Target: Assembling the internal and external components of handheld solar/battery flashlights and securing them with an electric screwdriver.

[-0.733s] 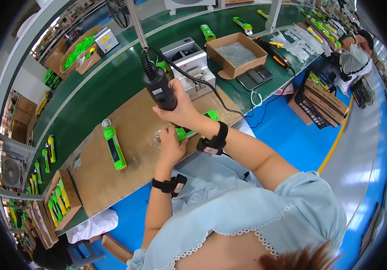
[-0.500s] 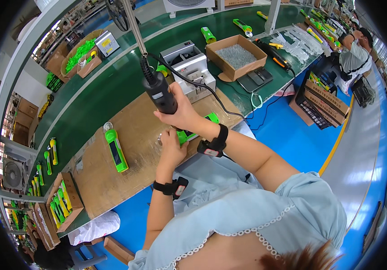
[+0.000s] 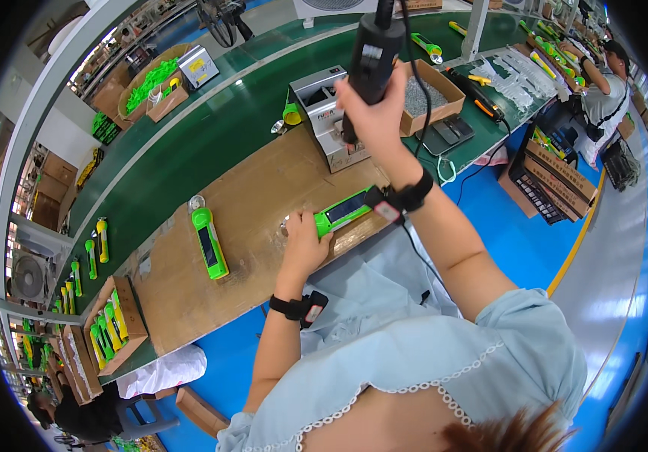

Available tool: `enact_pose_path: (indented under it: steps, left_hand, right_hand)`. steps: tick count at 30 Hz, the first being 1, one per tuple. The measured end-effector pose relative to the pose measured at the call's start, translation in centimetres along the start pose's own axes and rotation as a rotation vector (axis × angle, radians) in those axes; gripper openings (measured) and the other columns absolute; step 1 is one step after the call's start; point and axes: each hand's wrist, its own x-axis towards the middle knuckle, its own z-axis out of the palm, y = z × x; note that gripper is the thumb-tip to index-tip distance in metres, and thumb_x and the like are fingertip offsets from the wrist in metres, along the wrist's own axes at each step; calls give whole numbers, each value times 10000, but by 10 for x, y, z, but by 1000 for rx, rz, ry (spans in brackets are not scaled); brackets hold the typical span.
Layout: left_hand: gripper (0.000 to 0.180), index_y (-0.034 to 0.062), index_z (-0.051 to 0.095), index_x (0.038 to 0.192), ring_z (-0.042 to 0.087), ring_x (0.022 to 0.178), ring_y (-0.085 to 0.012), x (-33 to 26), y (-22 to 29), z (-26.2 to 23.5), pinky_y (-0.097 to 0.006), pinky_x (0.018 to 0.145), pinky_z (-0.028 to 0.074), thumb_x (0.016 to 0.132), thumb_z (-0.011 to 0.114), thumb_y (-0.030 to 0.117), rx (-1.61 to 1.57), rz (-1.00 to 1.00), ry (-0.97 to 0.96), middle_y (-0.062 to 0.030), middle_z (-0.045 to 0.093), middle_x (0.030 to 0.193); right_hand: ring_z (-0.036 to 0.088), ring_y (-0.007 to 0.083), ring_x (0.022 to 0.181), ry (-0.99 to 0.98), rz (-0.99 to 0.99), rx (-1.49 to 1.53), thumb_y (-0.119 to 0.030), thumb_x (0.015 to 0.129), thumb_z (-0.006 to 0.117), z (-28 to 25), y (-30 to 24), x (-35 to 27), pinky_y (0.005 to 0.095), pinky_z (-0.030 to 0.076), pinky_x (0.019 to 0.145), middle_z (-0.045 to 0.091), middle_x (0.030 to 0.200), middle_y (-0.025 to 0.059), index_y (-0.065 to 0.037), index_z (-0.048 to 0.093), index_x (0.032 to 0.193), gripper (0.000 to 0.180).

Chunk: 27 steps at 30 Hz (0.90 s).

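Observation:
My right hand (image 3: 381, 113) is wrapped round a black electric screwdriver (image 3: 375, 56), raised beside a grey box-shaped machine, probably a screw feeder (image 3: 324, 113). The driver's tip points down close to the machine's front. On the brown board, my left hand (image 3: 305, 242) grips the head end of a green flashlight (image 3: 348, 212) with a dark solar panel facing up. Its fingers cover most of that end. A second green flashlight (image 3: 209, 242) lies to the left, panel up, with a clear round lens at its far end.
Behind my right hand stands a cardboard box of small parts (image 3: 433, 102), with a small black scale (image 3: 444, 135) before it. At the left, a carton (image 3: 124, 324) holds several flashlights. More flashlights (image 3: 90, 256) stand on the green belt. Cables cross the bench's right side.
My right hand has lifted the screwdriver away from the flashlight, up and to the right towards the grey machine. My left hand stays on the flashlight, now more fully in view.

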Motion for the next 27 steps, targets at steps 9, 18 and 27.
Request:
enact_pose_path:
  steps: [9,18,27]
  left_hand:
    - [477,0,485,1161,430,1069,-423,-3,4,2,-449,931,371,751,696,120,-2,-31,38,-233,445,1118]
    - [476,2,483,1161,427,1075,-427,-2,2,8,-443,935,368,752,698,117,-9,-10,83,-236,441,1125]
    - [492,-1,485,1148,433,1068,-427,0,-1,10,-465,924,374,717,703,93,-11,25,109,-239,447,1118]
  right_hand:
    - [591,104,628,-1,-5,-53,-140,724,752,-7,56,26,261,478,580,617,757,64,-25,355,1104,561]
    - [631,147,626,-92,42,-223,-175,701,752,-9,50,14,281,489,588,631,703,102,-44,405,1018,488]
    - [574,76,614,-110,204,196,7,759,695,-4,-13,-54,237,470,528,588,737,42,-58,346,1080,479]
